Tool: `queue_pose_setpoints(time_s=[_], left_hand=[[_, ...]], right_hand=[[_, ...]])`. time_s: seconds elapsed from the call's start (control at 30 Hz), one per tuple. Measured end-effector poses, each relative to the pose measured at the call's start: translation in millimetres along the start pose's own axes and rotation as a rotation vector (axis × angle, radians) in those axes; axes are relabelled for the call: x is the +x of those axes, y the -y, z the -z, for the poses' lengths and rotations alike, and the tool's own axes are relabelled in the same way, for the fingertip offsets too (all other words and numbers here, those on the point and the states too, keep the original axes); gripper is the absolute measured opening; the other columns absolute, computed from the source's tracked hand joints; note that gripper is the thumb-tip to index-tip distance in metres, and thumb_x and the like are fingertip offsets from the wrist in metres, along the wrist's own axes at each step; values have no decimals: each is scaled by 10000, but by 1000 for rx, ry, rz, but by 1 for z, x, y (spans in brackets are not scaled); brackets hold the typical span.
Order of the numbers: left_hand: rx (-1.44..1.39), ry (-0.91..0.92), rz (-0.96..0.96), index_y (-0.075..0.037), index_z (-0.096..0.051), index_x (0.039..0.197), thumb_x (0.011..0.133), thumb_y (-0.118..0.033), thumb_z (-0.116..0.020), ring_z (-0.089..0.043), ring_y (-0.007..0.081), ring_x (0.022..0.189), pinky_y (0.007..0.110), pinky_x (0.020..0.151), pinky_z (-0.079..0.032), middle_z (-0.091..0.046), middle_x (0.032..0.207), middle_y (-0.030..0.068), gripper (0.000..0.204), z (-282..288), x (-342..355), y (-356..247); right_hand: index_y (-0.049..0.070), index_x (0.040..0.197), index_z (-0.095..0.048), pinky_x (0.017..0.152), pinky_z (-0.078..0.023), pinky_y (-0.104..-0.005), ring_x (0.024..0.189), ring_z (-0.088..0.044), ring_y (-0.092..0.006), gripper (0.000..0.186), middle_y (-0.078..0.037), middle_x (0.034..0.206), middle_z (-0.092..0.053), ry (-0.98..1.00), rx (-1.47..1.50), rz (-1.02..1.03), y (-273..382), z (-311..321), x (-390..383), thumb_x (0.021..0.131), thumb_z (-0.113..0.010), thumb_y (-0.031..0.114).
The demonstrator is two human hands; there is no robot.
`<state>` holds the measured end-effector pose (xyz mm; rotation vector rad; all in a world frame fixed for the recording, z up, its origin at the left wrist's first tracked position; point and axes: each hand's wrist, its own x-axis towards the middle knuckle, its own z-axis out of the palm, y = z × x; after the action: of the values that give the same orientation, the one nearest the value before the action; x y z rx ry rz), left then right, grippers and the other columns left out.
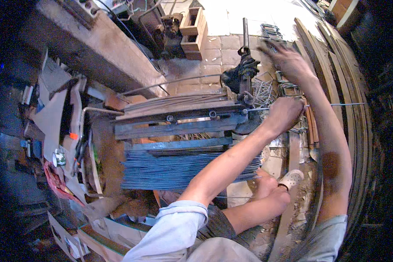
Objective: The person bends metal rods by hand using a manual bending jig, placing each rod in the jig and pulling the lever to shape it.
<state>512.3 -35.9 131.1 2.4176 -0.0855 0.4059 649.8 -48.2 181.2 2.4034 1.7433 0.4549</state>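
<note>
The metal rod [336, 104], gripped in the left hand [287, 114] and jutting from both sides, could twist beside the bending lever [246, 35] to its left if that fist loosens; the blurred right hand's [291, 63] hold is unclear.

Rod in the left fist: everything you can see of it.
The rod is thin, grey and metallic-looking, apparently straight along its visible stretches. It lies crosswise in the picture, its right side slightly higher. The left hand is closed around it partway along, hiding that stretch. Rightward it passes behind the right forearm, contact unclear, and its free end shows beyond. Leftward it runs to the dark metal fixture; whether it is seated there can't be told.
</note>
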Motion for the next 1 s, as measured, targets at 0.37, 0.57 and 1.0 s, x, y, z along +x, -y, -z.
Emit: queue_pose_setpoints(time_s=[0.37, 0.57, 1.0], left_hand=[[-154, -38, 113, 20, -644, 901, 827, -202, -561, -642, 435, 809, 501, 694, -521, -646, 879, 277, 248, -2, 3, -2], [-68, 54, 70, 8, -652, 841, 774, -137, -604, -639, 450, 782, 505, 720, -512, -652, 786, 264, 167, -9, 2, 3], [44, 114, 19, 12, -672, 789, 746, -97, -601, -652, 425, 729, 501, 662, -528, -645, 767, 258, 137, 0, -5, -14]], right_hand=[[252, 1306, -500, 1056, -360, -445, 1374, -331, -204, 378, 38, 1482, -363, 153, -61, 126, 27, -9, 52, 928, -499, 264], [243, 1333, -473, 1061, -350, -430, 1374, -344, -222, 384, -2, 1436, -433, 374, 46, -231, 4, -31, 30, 950, -452, 257], [159, 1210, -563, 1026, -377, -491, 1353, -369, -257, 313, -58, 1355, -507, 345, 180, -350, -1, -36, -4, 909, -479, 147]])
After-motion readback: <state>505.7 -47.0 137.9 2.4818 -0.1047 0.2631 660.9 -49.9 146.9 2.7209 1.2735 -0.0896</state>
